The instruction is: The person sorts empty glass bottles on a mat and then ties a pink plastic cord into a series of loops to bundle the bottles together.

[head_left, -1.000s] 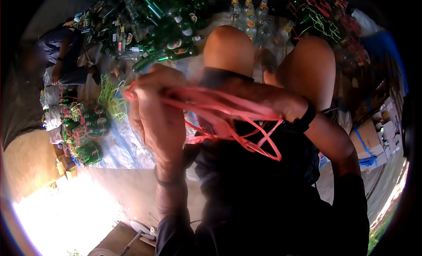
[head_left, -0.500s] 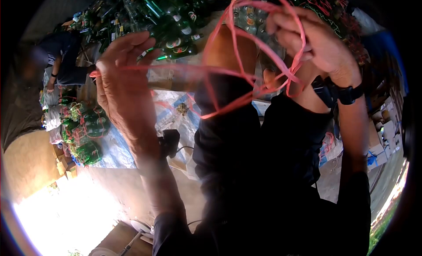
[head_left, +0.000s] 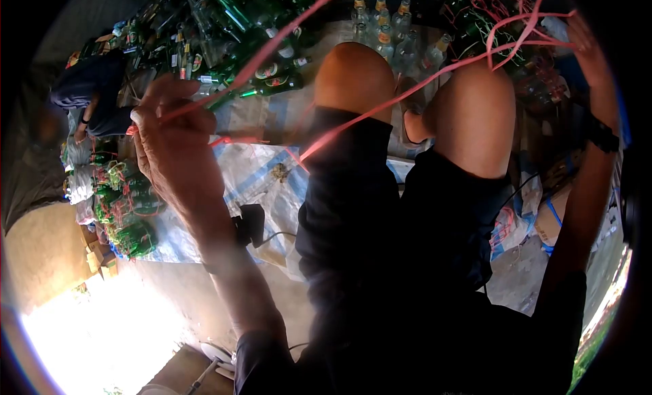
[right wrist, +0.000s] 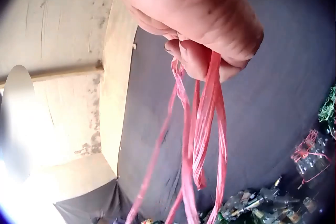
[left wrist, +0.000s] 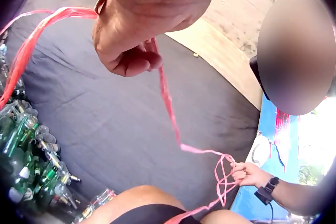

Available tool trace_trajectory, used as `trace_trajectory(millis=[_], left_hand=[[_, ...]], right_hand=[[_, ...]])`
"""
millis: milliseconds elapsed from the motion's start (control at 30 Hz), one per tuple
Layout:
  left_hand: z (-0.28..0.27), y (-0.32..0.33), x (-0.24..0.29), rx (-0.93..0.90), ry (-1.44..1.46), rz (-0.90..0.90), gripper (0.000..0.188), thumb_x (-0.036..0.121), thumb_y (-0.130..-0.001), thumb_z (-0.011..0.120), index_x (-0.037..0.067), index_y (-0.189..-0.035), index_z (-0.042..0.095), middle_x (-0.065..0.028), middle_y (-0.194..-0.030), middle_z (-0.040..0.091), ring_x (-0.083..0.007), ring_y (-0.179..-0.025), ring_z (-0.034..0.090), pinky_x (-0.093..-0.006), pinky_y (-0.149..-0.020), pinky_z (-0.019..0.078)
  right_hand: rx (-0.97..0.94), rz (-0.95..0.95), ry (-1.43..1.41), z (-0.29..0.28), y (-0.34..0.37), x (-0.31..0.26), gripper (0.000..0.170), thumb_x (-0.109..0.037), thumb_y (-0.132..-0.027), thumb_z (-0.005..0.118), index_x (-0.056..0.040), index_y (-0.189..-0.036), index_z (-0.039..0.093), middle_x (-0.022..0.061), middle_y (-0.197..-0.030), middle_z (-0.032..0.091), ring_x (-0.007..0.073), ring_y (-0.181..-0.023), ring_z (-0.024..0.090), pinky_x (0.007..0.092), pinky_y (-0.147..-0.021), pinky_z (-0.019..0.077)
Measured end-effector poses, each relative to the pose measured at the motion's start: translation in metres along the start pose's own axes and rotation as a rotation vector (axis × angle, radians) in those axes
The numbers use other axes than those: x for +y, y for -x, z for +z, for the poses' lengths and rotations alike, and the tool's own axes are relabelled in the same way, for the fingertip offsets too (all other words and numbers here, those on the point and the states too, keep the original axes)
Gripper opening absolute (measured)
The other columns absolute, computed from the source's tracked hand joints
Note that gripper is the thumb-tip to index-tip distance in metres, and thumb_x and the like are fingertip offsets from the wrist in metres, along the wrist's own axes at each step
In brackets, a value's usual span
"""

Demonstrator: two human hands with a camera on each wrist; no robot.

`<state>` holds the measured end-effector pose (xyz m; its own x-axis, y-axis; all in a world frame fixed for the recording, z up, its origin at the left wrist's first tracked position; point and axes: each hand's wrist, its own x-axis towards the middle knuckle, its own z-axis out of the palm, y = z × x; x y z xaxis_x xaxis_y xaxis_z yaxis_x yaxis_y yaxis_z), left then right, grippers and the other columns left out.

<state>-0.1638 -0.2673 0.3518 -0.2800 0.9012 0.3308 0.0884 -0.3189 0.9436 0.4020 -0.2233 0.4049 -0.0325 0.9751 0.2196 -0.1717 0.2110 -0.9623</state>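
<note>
A long pink plastic twine (head_left: 401, 96) stretches in loose strands between my two raised hands, over the knees. My left hand (head_left: 178, 147), on the left in the head view, grips one part with curled fingers. From this left hand (left wrist: 152, 19) in its wrist view, one strand runs down and another goes off to the left. Far out at the upper right, my right hand (head_left: 591, 55) holds the other part. Several strands of twine (right wrist: 207, 124) hang in loops below the curled fingers of the right hand (right wrist: 199, 19) in the right wrist view.
Green bottles (head_left: 272, 69) lie heaped at the front, and clear bottles (head_left: 401, 39) stand beside them. Tied bottle bundles (head_left: 132, 198) sit at the left, near another person (head_left: 95, 96). A striped plastic sheet (head_left: 261, 191) covers the floor. Cardboard boxes (head_left: 553, 215) stand at right.
The hands have moved apart, the right one swinging out to the upper right from near the left hand. The bunched twine has spread into long strands between them.
</note>
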Motion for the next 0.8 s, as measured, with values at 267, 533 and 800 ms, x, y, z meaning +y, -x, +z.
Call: trace_trajectory(millis=[267, 533, 800], left_hand=[[0.011, 0.017, -0.011, -0.098, 0.124, -0.093, 0.058, 0.045, -0.109, 0.043, -0.008, -0.128, 0.058, -0.0168, -0.103, 0.07, -0.0156, -0.069, 0.059, -0.0281, -0.064, 0.0481], [0.037, 0.042, -0.023, -0.254, 0.176, -0.166, 0.056, 0.044, -0.109, 0.046, -0.008, -0.124, 0.061, -0.0157, -0.1, 0.066, -0.0206, -0.082, 0.062, -0.0317, -0.07, 0.0514], [0.056, 0.063, -0.016, -0.344, 0.265, -0.178, 0.056, 0.047, -0.108, 0.047, -0.005, -0.124, 0.06, -0.0111, -0.081, 0.062, -0.0165, -0.065, 0.054, -0.0296, -0.058, 0.0436]], right_hand=[[0.282, -0.752, 1.287, -0.046, 0.032, -0.008, 0.031, -0.015, -0.101, 0.052, -0.0048, -0.13, 0.053, 0.0117, -0.101, 0.065, 0.0231, -0.071, 0.064, 0.0338, -0.059, 0.0519], [0.371, -0.643, 2.158, -0.231, 0.039, -0.018, 0.031, -0.024, -0.101, 0.058, -0.002, -0.122, 0.057, 0.0115, -0.092, 0.063, 0.0218, -0.068, 0.062, 0.0353, -0.06, 0.0512], [0.405, -0.295, 1.825, -0.251, 0.106, 0.059, 0.018, -0.012, -0.097, 0.058, -0.0041, -0.111, 0.065, 0.0066, -0.087, 0.065, 0.0216, -0.08, 0.064, 0.036, -0.072, 0.0518]])
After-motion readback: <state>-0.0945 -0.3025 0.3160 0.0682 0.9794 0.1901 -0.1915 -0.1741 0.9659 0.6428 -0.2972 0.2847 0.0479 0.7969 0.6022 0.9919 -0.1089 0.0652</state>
